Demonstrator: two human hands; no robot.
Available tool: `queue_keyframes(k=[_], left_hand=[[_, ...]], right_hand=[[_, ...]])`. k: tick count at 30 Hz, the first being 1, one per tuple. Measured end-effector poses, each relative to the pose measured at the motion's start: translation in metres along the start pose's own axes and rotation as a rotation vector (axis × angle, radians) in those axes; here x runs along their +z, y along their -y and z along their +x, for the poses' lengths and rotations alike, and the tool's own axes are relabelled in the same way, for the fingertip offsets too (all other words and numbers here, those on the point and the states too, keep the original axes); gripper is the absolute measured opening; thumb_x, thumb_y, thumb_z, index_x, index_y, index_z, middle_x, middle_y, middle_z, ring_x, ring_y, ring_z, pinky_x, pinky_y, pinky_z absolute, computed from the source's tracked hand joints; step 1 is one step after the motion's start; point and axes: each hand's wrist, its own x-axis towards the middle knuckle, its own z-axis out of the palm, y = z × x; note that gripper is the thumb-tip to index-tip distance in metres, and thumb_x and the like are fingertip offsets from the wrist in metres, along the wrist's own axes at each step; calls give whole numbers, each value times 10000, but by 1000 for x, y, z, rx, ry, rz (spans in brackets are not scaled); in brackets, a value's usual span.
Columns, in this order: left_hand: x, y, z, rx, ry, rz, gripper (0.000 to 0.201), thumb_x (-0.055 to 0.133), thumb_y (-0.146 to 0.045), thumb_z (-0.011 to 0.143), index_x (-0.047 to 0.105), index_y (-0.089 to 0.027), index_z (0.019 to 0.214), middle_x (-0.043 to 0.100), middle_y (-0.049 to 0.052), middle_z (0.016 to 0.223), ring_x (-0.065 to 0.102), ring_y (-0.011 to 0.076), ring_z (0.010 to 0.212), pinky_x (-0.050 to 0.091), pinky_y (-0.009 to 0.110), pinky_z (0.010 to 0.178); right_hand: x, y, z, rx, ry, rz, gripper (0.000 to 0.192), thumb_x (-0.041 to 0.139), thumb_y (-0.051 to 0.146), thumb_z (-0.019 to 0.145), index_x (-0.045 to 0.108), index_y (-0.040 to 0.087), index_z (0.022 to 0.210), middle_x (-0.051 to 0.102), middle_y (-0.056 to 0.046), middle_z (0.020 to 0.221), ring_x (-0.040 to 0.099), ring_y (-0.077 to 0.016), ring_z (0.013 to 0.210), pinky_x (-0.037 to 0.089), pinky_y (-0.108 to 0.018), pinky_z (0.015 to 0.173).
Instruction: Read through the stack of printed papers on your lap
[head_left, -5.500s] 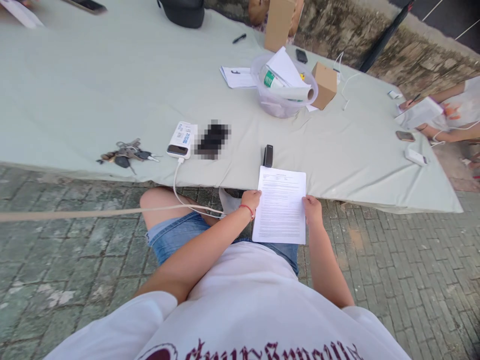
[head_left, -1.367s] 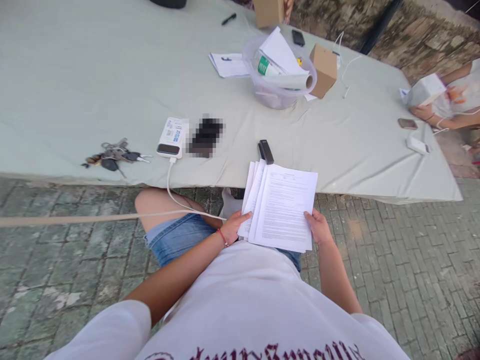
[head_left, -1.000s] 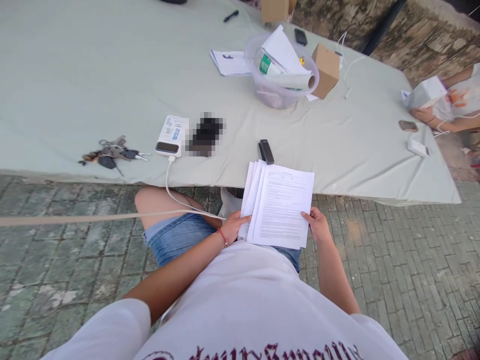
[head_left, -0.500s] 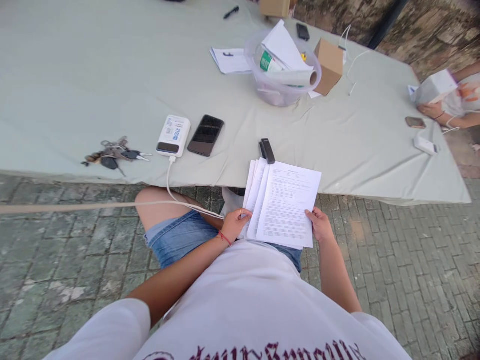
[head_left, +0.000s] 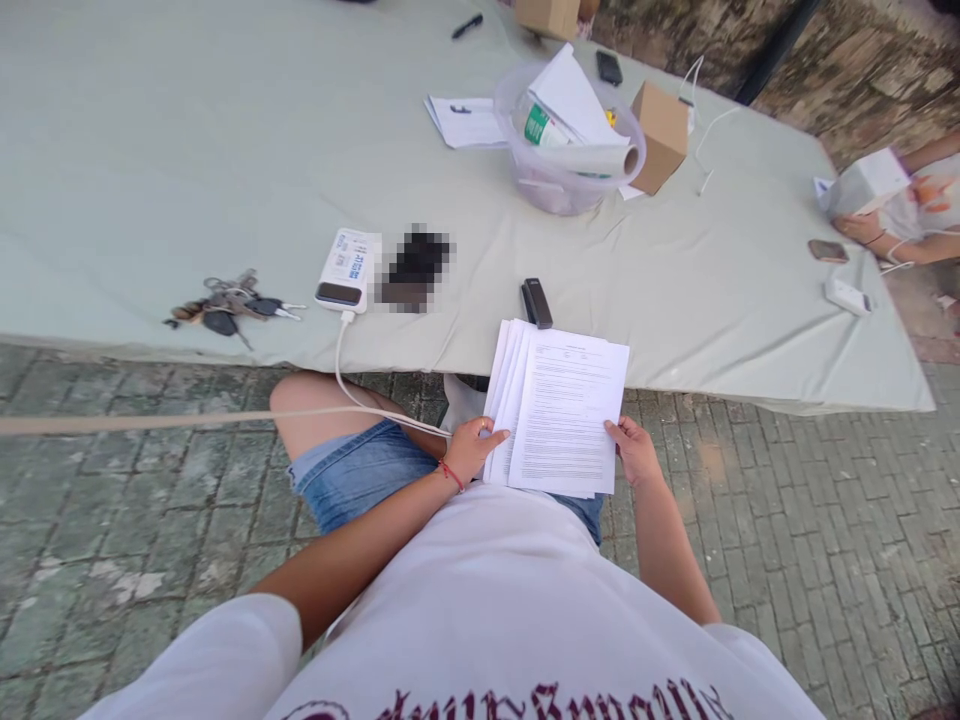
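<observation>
"So, where are your sheets (head_left: 574, 410)?"

"Over your shorts (head_left: 352, 475), with their top edges reaching past the near edge of the table (head_left: 712, 330). They end right at the stapler (head_left: 536, 303), or what looks like one; touching or just short of it, nobody can tell from here."

"And your grip?"

"Your left hand (head_left: 471, 450) is clamped on the left edges, thumb on top. Your right hand (head_left: 637, 452) pinches the right edge, thumb on top as well. How many sheets each holds is hidden from view."

"Which step are you on?"

"You seem to be partway through handling the stack by its layers. The left edges are fanned and the front sheet sits off to the right, but whether you're parting them or evening them up isn't clear. Either way, I'd say the next move calls for a firm left hold and a light right pinch, so nothing slides."

"Any writing you can use?"

"Little. Your sheets carry dense print under a short heading, too small to read. The power bank (head_left: 349, 270) has blue characters, also illegible. In the tub (head_left: 551, 197) there's a green label (head_left: 535, 124) with pale marks. Your shirt (head_left: 495, 580) shows ornate dark-red lettering (head_left: 555, 702), cut off below; no brand is certain."
</observation>
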Motion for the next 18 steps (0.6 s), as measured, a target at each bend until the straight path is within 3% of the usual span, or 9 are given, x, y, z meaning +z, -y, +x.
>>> queue_keyframes(k=[6,11,14,18], left_hand=[[0,3,0,-21,12,-31,381,774,-483,653,494,-227,624,549,-55,612,484,150,651,383,276,664],[1,6,0,-30,33,-66,372,774,-477,679,500,-225,670,560,-48,660,497,157,683,400,290,708],[3,6,-1,-21,-5,-168,376,824,-426,653,546,-230,814,621,-23,814,573,186,801,449,316,799],[5,1,2,-3,-127,-295,565,858,-413,661,528,-236,1084,634,50,1066,622,242,1050,473,376,947]], right_hand=[[-11,-13,3,-18,-41,11,435,873,565,655,653,237,839,763,8,812,677,-197,729,539,-325,702],[-7,-17,6,-103,-91,-87,432,808,571,734,684,257,1005,780,-8,1007,701,-219,904,564,-337,816],[-4,-13,6,-126,-94,-126,446,794,553,749,694,268,1077,780,-35,1097,704,-258,1014,573,-375,871],[4,-6,3,-136,-18,-117,454,788,546,766,697,271,1116,776,-44,1146,701,-285,1093,568,-417,941]])
